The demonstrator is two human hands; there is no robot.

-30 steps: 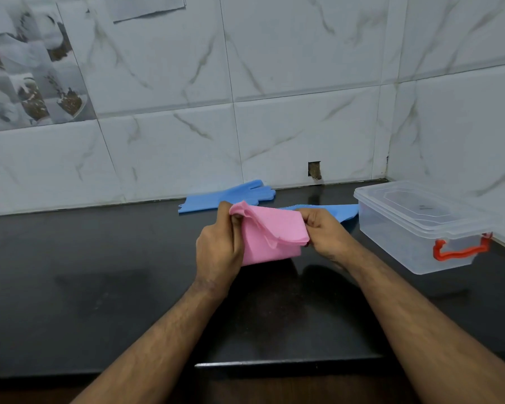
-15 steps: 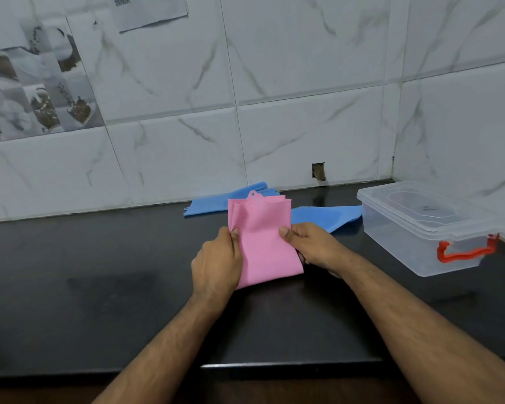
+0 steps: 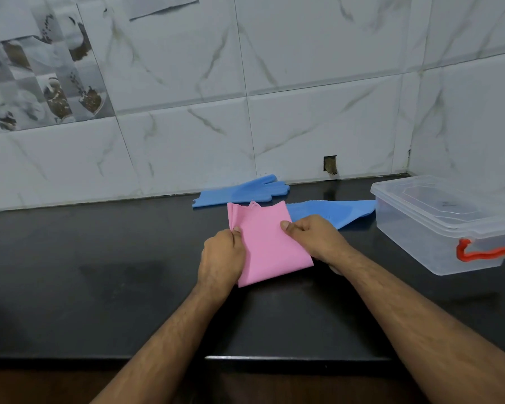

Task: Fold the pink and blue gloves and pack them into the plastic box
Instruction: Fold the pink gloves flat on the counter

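Note:
The folded pink gloves (image 3: 267, 243) lie as a flat stack on the black counter (image 3: 99, 272) in the middle. My left hand (image 3: 220, 256) pinches the stack's left edge and my right hand (image 3: 312, 236) pinches its right edge. One blue glove (image 3: 245, 191) lies flat by the wall behind them. A second blue glove (image 3: 333, 209) lies to the right, partly hidden by my right hand. The clear plastic box (image 3: 449, 228) with a red handle stands at the right with its lid on.
A tiled wall (image 3: 274, 126) runs along the back and turns the corner behind the box. The counter's front edge (image 3: 274, 358) is near my forearms.
The pink gloves, held bunched up above the counter a second ago, now lie flat on it. Both hands have shifted to the stack's side edges.

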